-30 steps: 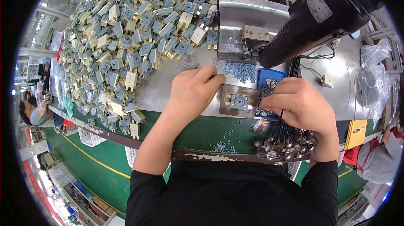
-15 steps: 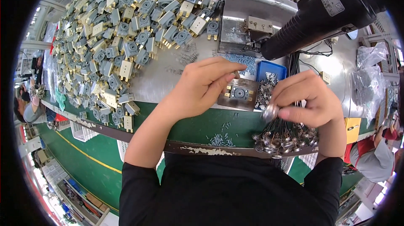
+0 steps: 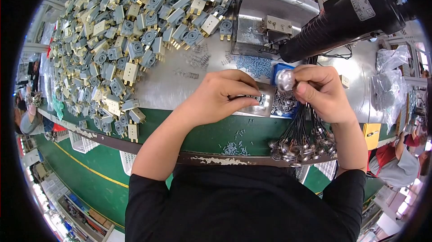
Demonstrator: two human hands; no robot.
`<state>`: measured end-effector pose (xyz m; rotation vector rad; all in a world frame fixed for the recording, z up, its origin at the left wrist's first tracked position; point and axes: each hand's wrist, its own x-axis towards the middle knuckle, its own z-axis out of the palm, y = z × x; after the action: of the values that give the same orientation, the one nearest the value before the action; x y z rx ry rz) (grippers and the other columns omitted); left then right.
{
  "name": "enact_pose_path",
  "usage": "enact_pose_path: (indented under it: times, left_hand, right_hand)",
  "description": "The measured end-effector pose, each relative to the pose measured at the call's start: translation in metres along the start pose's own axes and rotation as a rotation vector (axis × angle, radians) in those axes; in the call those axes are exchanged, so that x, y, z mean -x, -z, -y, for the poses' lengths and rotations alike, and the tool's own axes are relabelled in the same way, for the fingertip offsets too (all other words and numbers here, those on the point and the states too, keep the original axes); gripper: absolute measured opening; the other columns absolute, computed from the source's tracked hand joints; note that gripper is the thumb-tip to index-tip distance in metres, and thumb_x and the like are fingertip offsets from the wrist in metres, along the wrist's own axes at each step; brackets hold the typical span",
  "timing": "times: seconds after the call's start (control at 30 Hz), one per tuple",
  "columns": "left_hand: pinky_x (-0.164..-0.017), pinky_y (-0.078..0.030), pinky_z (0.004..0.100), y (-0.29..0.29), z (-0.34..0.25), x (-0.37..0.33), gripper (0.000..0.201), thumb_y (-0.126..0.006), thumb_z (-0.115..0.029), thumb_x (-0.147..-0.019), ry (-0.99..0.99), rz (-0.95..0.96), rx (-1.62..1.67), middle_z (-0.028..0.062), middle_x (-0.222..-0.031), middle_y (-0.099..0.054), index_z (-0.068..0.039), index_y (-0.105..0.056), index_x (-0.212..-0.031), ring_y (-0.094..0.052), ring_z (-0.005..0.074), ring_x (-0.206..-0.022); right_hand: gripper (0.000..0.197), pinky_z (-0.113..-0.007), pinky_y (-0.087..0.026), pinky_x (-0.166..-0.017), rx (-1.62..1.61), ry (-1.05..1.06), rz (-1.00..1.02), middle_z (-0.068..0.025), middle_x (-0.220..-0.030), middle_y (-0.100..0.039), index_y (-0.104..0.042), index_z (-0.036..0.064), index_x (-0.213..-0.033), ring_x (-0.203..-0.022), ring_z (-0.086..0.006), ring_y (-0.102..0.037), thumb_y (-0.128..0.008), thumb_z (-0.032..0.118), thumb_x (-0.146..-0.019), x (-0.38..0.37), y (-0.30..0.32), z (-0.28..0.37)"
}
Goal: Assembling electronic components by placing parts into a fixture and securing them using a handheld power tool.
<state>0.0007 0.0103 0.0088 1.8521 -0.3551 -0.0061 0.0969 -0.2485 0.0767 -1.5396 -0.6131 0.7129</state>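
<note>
At the near table edge, a bundle of black wires with round metal ends [image 3: 302,145] hangs below the right hand [image 3: 321,93], whose fingers are closed on one round metal piece [image 3: 285,80]. The left hand [image 3: 220,98] presses a small metal plate [image 3: 261,102], fingers together. Behind them stands a black tool [image 3: 346,19], and far left lies a pile of grey and cream parts [image 3: 130,35].

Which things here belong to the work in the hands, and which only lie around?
In use:
- left hand on small square metal fixture plate
- right hand holding round silver metal cap
- bundle of black wires with round metal ends

Lying about:
- heap of grey and cream plastic parts
- black power tool
- loose blue screws
</note>
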Motion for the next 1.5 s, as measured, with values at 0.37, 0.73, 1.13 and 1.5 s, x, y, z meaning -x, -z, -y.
enact_pose_path:
  times: [0.37,0.73,1.13,1.5]
  left_hand:
    - [-0.069,-0.056,0.0320,0.000,0.001,-0.002,0.023,-0.086,-0.013,-0.082,-0.015,0.008,0.000,0.0106,-0.103,-0.076,-0.003,-0.081,-0.102,-0.072,0.0223,-0.083]
    - [-0.053,-0.040,0.0261,0.003,-0.002,-0.002,0.040,-0.092,-0.015,-0.075,-0.028,0.027,-0.027,0.0082,-0.102,-0.076,-0.002,-0.078,-0.110,-0.049,0.0083,-0.058]
    - [-0.099,-0.055,0.0425,-0.005,-0.002,-0.005,0.035,-0.088,-0.010,-0.077,-0.313,-0.107,-0.220,0.0114,-0.117,-0.073,-0.002,-0.074,-0.108,-0.068,0.0321,-0.122]
    - [-0.094,-0.058,0.0390,-0.011,0.001,-0.005,0.033,-0.086,-0.004,-0.078,-0.097,0.002,-0.092,0.0141,-0.116,-0.074,0.001,-0.074,-0.109,-0.072,0.0305,-0.110]
  right_hand:
    - [0.017,-0.024,-0.052,-0.067,-0.034,-0.205,-0.048,-0.0105,-0.105,-0.070,-0.072,-0.0102,-0.109,-0.077,-0.0096,-0.063,-0.075,-0.001,-0.094,-0.001,-0.015,0.007]
    - [0.016,-0.023,-0.050,-0.065,0.056,-0.239,-0.052,-0.0100,-0.102,-0.073,-0.072,-0.0103,-0.108,-0.076,-0.0072,-0.062,-0.073,0.000,-0.096,0.001,-0.018,0.006]
    - [0.008,-0.023,-0.049,-0.066,0.357,-0.175,0.044,-0.0065,-0.096,-0.071,-0.073,-0.0068,-0.103,-0.079,-0.0074,-0.062,-0.070,-0.002,-0.096,0.002,-0.023,0.000]
    - [0.009,-0.038,-0.057,-0.072,0.687,0.193,0.033,-0.0188,-0.097,-0.070,-0.070,-0.0059,-0.097,-0.083,-0.0355,-0.071,-0.069,-0.008,-0.088,0.008,-0.036,-0.015]
